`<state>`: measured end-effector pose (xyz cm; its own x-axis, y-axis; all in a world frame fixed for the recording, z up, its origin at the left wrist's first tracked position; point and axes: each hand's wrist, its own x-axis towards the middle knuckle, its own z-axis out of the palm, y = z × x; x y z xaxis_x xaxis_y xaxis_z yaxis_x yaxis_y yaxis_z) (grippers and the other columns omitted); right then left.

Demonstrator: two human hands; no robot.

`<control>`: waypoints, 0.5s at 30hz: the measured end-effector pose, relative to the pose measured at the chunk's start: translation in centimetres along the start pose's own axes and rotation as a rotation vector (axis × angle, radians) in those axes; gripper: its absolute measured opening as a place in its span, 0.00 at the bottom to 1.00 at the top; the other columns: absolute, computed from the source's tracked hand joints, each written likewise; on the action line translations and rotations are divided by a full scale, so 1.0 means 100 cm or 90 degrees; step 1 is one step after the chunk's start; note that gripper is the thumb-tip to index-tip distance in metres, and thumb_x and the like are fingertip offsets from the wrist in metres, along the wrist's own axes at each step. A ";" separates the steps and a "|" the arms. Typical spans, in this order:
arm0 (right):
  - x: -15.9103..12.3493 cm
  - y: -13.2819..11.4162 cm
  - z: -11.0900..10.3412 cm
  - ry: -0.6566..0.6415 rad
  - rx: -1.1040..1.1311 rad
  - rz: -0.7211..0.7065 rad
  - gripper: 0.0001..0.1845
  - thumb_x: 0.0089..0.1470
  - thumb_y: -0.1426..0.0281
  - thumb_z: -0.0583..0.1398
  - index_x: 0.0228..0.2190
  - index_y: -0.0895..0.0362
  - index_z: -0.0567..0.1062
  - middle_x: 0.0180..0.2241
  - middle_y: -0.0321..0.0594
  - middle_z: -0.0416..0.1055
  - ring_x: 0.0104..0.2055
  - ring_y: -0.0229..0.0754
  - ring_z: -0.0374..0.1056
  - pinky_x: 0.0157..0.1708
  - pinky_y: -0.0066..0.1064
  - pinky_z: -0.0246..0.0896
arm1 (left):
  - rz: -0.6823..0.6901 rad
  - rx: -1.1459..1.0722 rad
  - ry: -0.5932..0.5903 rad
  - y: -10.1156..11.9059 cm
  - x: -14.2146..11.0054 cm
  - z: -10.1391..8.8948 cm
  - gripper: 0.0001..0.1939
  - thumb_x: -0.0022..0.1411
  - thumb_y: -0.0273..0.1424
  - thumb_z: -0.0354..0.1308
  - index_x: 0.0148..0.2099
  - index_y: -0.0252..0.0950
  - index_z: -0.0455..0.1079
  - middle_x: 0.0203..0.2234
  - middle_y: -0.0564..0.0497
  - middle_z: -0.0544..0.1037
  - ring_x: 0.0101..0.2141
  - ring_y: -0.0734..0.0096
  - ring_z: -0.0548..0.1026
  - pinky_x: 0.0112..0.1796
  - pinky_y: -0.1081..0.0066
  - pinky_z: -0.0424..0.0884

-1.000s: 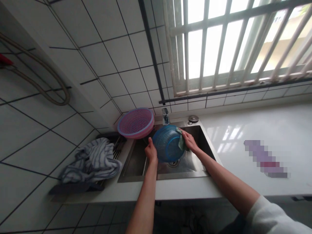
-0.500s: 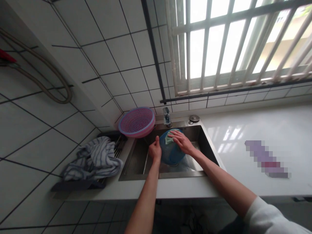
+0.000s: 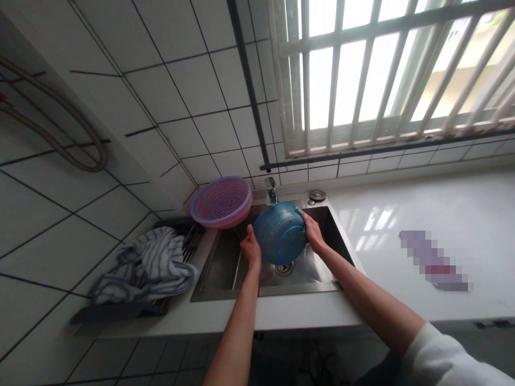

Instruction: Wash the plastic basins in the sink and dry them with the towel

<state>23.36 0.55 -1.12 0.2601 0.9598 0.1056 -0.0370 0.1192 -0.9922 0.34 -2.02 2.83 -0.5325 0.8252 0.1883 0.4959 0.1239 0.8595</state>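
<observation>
A blue plastic strainer basket (image 3: 277,228) is tilted over the sink (image 3: 217,268), its ribbed outer side and round base turned toward me. My left hand (image 3: 251,249) grips its left edge, thumb pointing up. On the right edge, my right hand (image 3: 314,230) is closed around the rim with a green cloth (image 3: 300,212) pressed between the palm and the basket. Most of the cloth is hidden by that hand. Below the basket shows the sink drain (image 3: 284,268).
A pink strainer basket (image 3: 219,220) rests at the sink's back left, beside the faucet (image 3: 271,191). A striped cloth (image 3: 148,268) lies on a dark rack at left. A drain plug (image 3: 317,195) sits behind the sink. A blurred purple item (image 3: 434,260) lies on the right counter.
The blue basket has been tipped and raised, so its base faces me more. My right hand with the green cloth has gone from its upper surface to the right rim.
</observation>
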 end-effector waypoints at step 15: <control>-0.019 -0.034 0.006 -0.235 -0.294 -0.352 0.26 0.75 0.57 0.49 0.64 0.48 0.74 0.69 0.40 0.65 0.74 0.49 0.56 0.74 0.51 0.48 | -0.129 -0.072 -0.069 -0.014 0.004 0.007 0.42 0.64 0.67 0.47 0.32 0.32 0.80 0.27 0.38 0.82 0.32 0.53 0.80 0.31 0.67 0.68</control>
<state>22.43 -1.57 2.04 -0.2136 0.8243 0.5243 0.4267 0.5615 -0.7090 -0.06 -1.48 1.39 -0.5333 0.8450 -0.0407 0.3029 0.2357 0.9234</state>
